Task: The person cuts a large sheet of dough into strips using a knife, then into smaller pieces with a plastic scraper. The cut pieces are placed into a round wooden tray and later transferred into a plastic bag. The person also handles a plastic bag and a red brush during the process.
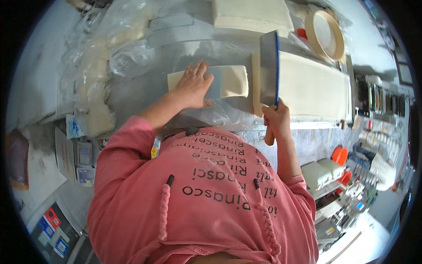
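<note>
My left hand [194, 87] lies palm down with spread fingers over a short pale block [234, 81] that looks like stacked dough sheets. Beneath and beside the fingers is a flat blue-grey rectangular piece [216, 82] crossing the block's middle; part of it is hidden. In my right hand [277, 118] is a large knife with a wooden handle [269, 140]. Its broad blade [269, 69], with a blue edge strip, points away from me. The blade overlaps the left end of a long pale dough slab [313, 85]; I cannot tell whether it touches.
Crumpled clear plastic bags [132, 57] lie along the left of the metal table [135, 95]. Another pale sheet stack [250, 15] stands at the back. A round sieve [339, 39] leans at the back right, beside a red object [301, 33]. Shelves with goods [379, 99] are further right.
</note>
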Demonstrator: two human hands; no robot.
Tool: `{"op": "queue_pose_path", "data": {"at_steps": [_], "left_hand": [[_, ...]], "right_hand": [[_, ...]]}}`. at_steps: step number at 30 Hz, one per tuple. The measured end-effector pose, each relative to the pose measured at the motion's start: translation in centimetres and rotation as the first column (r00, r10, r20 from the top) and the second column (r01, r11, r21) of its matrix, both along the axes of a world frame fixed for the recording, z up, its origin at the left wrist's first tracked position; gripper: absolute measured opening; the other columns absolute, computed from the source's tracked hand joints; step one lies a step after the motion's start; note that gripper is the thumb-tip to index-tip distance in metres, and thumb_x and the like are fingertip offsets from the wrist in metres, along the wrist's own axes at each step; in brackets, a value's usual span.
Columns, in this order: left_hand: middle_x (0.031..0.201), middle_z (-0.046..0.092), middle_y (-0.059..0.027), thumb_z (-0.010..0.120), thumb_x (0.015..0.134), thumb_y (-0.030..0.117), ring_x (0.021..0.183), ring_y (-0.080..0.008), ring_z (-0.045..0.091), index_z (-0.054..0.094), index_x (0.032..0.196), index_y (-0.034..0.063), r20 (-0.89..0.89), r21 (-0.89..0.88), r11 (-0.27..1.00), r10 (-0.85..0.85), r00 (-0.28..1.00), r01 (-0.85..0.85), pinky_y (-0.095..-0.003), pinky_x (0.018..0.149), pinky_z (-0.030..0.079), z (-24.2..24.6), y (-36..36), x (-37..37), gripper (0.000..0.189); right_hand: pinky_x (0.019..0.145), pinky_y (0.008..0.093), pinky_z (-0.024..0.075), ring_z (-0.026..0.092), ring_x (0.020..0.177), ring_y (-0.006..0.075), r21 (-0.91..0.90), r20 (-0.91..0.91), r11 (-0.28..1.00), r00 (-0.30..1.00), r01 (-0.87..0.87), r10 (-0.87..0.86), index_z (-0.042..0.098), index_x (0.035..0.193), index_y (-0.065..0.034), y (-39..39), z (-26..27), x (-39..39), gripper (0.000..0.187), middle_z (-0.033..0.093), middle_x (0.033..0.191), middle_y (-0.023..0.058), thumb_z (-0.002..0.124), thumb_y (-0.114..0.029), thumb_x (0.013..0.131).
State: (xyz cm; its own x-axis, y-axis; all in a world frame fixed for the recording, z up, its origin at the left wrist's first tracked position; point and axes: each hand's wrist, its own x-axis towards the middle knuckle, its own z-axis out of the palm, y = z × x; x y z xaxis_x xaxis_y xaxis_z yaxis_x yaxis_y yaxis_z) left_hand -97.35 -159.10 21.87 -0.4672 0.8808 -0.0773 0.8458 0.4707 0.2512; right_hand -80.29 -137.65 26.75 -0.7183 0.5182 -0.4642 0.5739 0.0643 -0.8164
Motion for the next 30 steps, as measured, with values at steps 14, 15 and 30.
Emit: {"op": "queue_pose_path", "data": {"at_steps": [14, 15, 30], "left_hand": [[0.125, 0.04, -0.0319, 0.081, 0.059, 0.032, 0.121, -0.0427, 0.039, 0.042, 0.1, 0.0016, 0.098, 0.135, 0.99, -0.06, 0.993, 0.046, -0.0468, 0.102, 0.031, -3.7, 7.1, 0.0, 0.064], [0.125, 0.04, -0.0318, 0.081, 0.059, 0.032, 0.121, -0.0423, 0.039, 0.042, 0.1, 0.0014, 0.096, 0.142, 0.989, -0.052, 0.994, 0.038, -0.0464, 0.102, 0.031, -3.8, 7.1, 0.0, 0.064], [0.131, 0.039, -0.024, 0.082, 0.056, 0.033, 0.121, -0.0377, 0.04, 0.031, 0.128, -0.0027, 0.174, 0.106, 0.994, -0.012, 0.985, -0.007, -0.0435, 0.103, 0.031, -3.4, 7.6, -0.3, 0.095]], "right_hand": [[0.076, 0.0467, 0.0466, 0.06, 0.085, 0.0408, 0.222, 0.227, 0.969, 0.972, -0.112, 0.061, 0.05, 0.125, -0.0146, -2.3, -10.6, 2.5, 0.055, 0.062, 0.085, 0.0241, 0.051, -0.015, 0.07], [0.076, 0.0467, 0.0467, 0.06, 0.085, 0.0407, 0.222, 0.217, 0.967, 0.973, -0.125, 0.076, 0.05, 0.125, -0.0145, -2.3, -10.6, 2.4, 0.055, 0.062, 0.085, 0.0241, 0.051, -0.014, 0.07], [0.08, 0.047, 0.0468, 0.059, 0.09, 0.0414, 0.196, 0.244, 0.964, 0.961, -0.18, 0.13, 0.05, 0.126, -0.0161, -2.4, -10.5, 2.3, 0.055, 0.062, 0.09, 0.026, 0.05, -0.012, 0.071]]}}
